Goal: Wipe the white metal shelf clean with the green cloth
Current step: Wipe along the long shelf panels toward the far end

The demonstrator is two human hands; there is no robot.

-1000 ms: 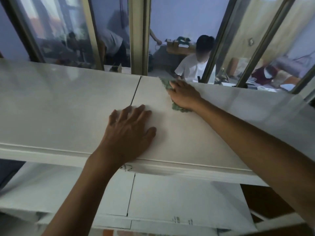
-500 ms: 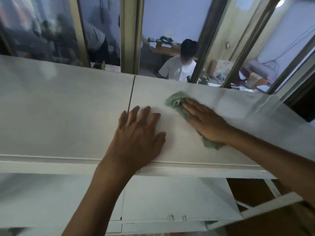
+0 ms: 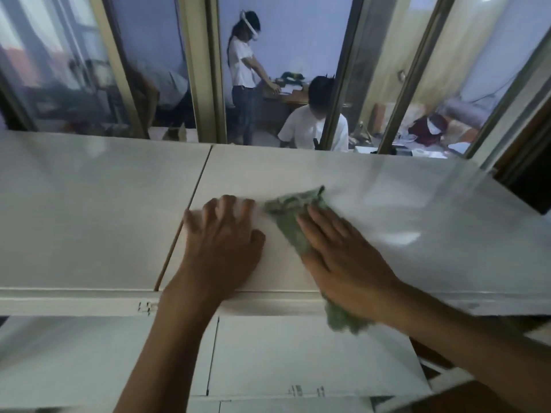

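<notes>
The white metal shelf [image 3: 89,204] fills the middle of the view; its top board has a seam left of centre. The green cloth [image 3: 293,222] lies on the right panel, its near end hanging over the front edge. My right hand [image 3: 346,257] presses flat on the cloth near the front edge. My left hand [image 3: 223,242] rests palm down on the shelf just right of the seam, fingers spread, touching nothing else.
A lower white shelf board [image 3: 298,359] shows beneath the top one. Behind the shelf stands a glass partition with metal frames [image 3: 205,70]; two persons [image 3: 244,64] are in the room beyond. A dark opening [image 3: 524,186] lies at the right.
My right hand has dragged the green cloth from the shelf's back edge toward the front edge. My left hand stayed planted by the seam. The camera tilted up.
</notes>
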